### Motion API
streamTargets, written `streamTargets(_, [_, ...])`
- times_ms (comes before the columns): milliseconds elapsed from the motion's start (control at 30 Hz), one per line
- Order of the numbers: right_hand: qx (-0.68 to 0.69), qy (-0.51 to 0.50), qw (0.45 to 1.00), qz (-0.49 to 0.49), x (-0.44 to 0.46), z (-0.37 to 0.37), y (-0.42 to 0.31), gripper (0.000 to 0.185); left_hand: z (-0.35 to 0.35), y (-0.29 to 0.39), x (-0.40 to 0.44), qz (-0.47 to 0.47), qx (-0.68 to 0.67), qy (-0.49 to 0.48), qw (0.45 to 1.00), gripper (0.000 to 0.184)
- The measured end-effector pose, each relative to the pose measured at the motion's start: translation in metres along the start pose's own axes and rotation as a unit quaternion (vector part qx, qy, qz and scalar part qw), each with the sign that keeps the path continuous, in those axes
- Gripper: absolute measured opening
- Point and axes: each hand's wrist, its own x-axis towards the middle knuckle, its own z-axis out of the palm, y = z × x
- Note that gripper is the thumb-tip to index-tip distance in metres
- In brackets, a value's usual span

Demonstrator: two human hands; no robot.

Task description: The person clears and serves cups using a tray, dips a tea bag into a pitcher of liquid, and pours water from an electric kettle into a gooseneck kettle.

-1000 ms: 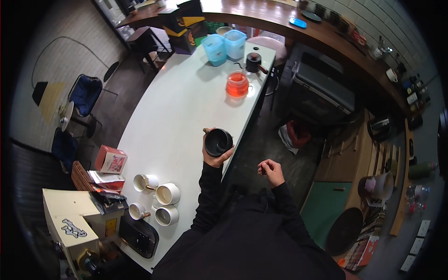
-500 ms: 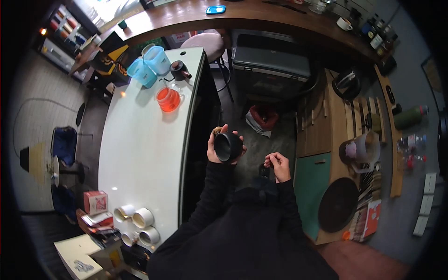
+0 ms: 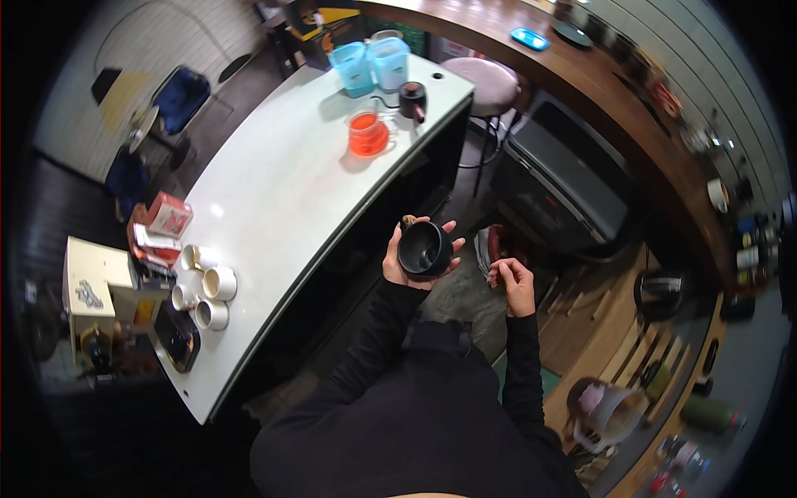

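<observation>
Beside the long white table [image 3: 274, 166], the left hand [image 3: 396, 262] grasped a round, dark black bowl [image 3: 424, 250].
The bowl was in the air, apart from the table, its opening turned upward. Near it, the right hand [image 3: 516, 287] had curled fingers, and I could not tell whether they held something.

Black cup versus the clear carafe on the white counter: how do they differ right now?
The black cup is held in the left hand, while the clear carafe stands on the white counter. The black cup is opaque and dark all over; the clear carafe is see-through, showing red liquid inside. Both are rounded vessels.
</observation>
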Motion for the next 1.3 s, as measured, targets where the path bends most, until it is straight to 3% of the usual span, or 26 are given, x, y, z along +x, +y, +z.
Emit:
streamTargets(67, [0.001,-0.029,1.0,0.001,0.031,0.014,-0.004,0.017,-0.007,0.018,0.012,0.027,0.019,-0.097,0.995,0.055])
streamTargets(167, [-0.001,-0.083,0.997,-0.002,0.079,0.035,-0.006,0.017,-0.025,0.049,0.032,0.079,0.054,-0.11,0.989,0.06])
streamTargets(200, [0.006,-0.098,0.995,-0.001,0.096,0.046,-0.008,0.017,-0.029,0.062,0.041,0.074,0.053,-0.167,0.982,0.064])
streamTargets(367, [-0.026,-0.118,0.993,-0.016,0.186,0.099,-0.014,0.016,-0.04,0.133,0.081,0.084,0.088,-0.178,0.977,0.066])
streamTargets(433, [-0.063,-0.127,0.988,-0.057,0.22,0.122,-0.023,0.014,-0.032,0.155,0.09,0.137,0.141,-0.161,0.967,0.07])
streamTargets(467, [-0.107,-0.108,0.984,-0.092,0.24,0.132,-0.024,0.012,-0.031,0.164,0.095,0.155,0.091,-0.14,0.974,0.072])
streamTargets(567, [-0.28,0.005,0.937,-0.21,0.285,0.17,-0.053,0.032,-0.033,0.205,0.11,0.18,0.166,-0.084,0.966,0.068])
streamTargets(633, [-0.407,0.045,0.865,-0.29,0.31,0.184,-0.057,0.051,-0.03,0.227,0.118,0.186,0.18,-0.04,0.965,0.065])
streamTargets(667, [-0.451,0.04,0.842,-0.294,0.32,0.189,-0.057,0.068,-0.033,0.237,0.122,0.184,0.169,-0.075,0.965,0.064])
streamTargets(700, [-0.451,0.038,0.845,-0.286,0.324,0.192,-0.054,0.068,-0.037,0.246,0.125,0.182,0.157,-0.112,0.964,0.063])
streamTargets(767, [-0.566,-0.017,0.813,-0.137,0.337,0.197,-0.05,0.079,-0.046,0.255,0.131,0.18,0.153,-0.089,0.968,0.062])
streamTargets(800, [-0.596,-0.024,0.791,-0.136,0.344,0.198,-0.045,0.084,-0.044,0.257,0.135,0.179,0.129,-0.085,0.972,0.063])
streamTargets(900, [-0.573,-0.015,0.807,-0.142,0.359,0.196,-0.029,0.083,-0.031,0.259,0.144,0.203,0.14,-0.012,0.969,0.065])
streamTargets(967, [-0.53,-0.018,0.83,-0.173,0.367,0.197,-0.023,0.08,-0.019,0.259,0.15,0.207,0.036,0.053,0.976,0.065])
streamTargets(1300, [-0.371,-0.033,0.905,-0.207,0.38,0.19,-0.042,0.073,-0.053,0.303,0.19,0.262,0.058,0.122,0.956,0.06])
